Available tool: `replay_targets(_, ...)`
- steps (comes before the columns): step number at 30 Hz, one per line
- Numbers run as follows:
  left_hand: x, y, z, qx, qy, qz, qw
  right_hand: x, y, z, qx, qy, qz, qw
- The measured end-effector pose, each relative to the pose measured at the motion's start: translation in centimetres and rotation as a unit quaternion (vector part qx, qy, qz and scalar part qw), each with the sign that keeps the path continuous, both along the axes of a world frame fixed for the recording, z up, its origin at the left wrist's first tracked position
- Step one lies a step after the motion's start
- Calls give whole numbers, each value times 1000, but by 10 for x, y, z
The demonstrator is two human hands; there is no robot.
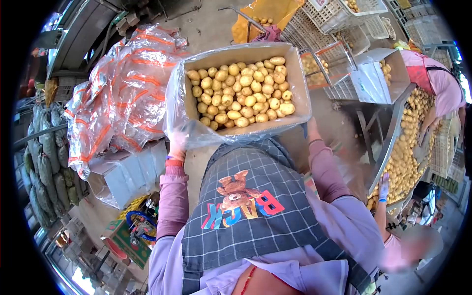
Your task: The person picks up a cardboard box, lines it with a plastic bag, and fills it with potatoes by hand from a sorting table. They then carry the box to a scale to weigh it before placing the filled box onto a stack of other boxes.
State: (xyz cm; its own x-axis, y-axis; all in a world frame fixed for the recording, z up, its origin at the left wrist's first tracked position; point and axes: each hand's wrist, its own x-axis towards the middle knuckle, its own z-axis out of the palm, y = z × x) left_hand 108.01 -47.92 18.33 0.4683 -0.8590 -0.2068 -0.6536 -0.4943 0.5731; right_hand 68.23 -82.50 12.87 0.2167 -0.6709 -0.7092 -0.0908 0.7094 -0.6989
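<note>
A cardboard box lined with clear plastic is in front of me, tilted so its open top faces me. Many small yellow potatoes lie inside it. My left hand grips the near left corner, partly behind the crumpled plastic liner. At the near right corner, my right hand is closed on the box's side, its fingers mostly hidden by the wall. My checked apron is close below the near edge.
Plastic-wrapped bundles with orange bands are piled at left above a white box. On the right, a sorting table holds loose potatoes, with two co-workers beside it. Another box and plastic crates stand at upper right.
</note>
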Motion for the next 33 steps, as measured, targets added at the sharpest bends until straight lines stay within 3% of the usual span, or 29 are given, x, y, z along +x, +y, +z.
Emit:
replay_targets(1,4,-10,-6,28,-29,-26,999,1,-7,4,-43,27,37,998)
replay_targets(2,11,-17,-10,139,-203,-149,958,7,-9,13,-19,-18,4,1000)
replay_targets(3,16,-19,-17,140,-205,-145,958,16,-14,31,-19,-21,7,1000)
replay_targets(4,20,-14,-31,112,-73,-18,991,23,-16,58,-23,-106,-15,994)
replay_targets(5,20,-7,-52,84,63,110,988,24,-17,79,-22,-186,-39,982)
replay_targets(6,26,-2,-80,42,-44,12,998,20,-25,95,-17,-181,-40,982)
replay_targets(7,8,-35,0,126,45,59,989,12,-38,110,-21,-198,84,976)
replay_targets(9,-3,-36,15,101,158,244,951,3,-59,172,38,-244,323,913)
replay_targets(11,-1,-40,18,115,159,232,953,0,-77,218,165,-260,395,865)
replay_targets(12,0,-41,18,129,157,223,953,-6,-84,216,144,-256,335,895)
replay_targets(15,0,-50,35,177,131,202,954,-44,-141,137,69,11,169,983)
replay_targets(16,0,-54,45,182,151,196,952,-41,-144,123,-38,202,305,930)
replay_targets(17,-1,-54,46,184,152,202,950,-36,-141,114,-142,377,419,814)
replay_targets(18,-1,-52,46,193,140,201,950,-13,-124,130,-137,329,511,782)
replay_targets(19,-1,-53,44,202,130,200,950,-13,-118,103,-201,228,563,768)
replay_targets(22,-2,-56,43,221,114,211,945,1,-107,74,-147,120,589,785)
replay_targets(27,-4,-55,48,212,117,232,942,10,-117,72,-114,100,553,819)
replay_targets(29,-6,-60,57,206,107,240,942,11,-125,57,-203,154,588,768)
replay_targets(30,-5,-66,65,217,106,160,957,21,-121,58,-242,181,587,751)
replay_targets(31,-8,-61,36,222,102,170,955,36,-116,61,-283,199,588,731)
replay_targets(32,-15,-63,45,213,102,210,949,54,-110,66,-318,199,588,716)
replay_targets(33,-21,-61,51,215,75,161,960,67,-99,78,-341,198,585,709)
